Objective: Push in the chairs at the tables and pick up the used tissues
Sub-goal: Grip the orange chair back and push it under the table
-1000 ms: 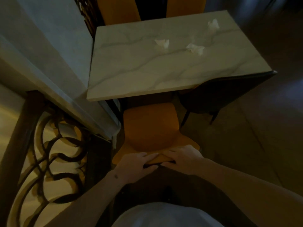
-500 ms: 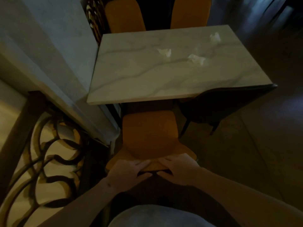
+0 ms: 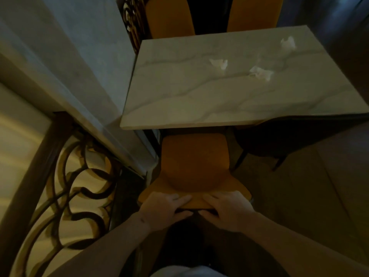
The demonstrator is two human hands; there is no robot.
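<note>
An orange chair (image 3: pixel 194 162) stands at the near side of a marble-topped table (image 3: pixel 179 100), its seat front under the table edge. My left hand (image 3: pixel 163 208) and my right hand (image 3: pixel 227 210) both grip the top of the chair's backrest, side by side. Three crumpled white tissues lie on the tabletop: one near the middle (image 3: pixel 218 64), one to its right (image 3: pixel 260 73), one at the far right corner (image 3: pixel 288 44).
A dark chair (image 3: pixel 279 140) sits under the table's right side. Two orange chair backs (image 3: pixel 169 17) rise beyond the far edge. A marble ledge (image 3: pixel 79 66) and an ornate metal railing (image 3: pixel 65 186) close off the left. Bare floor lies to the right.
The table and chair sit lower and further right in the frame than before. Both hands keep their grip on the backrest, and the seat stays tucked a little under the table edge.
</note>
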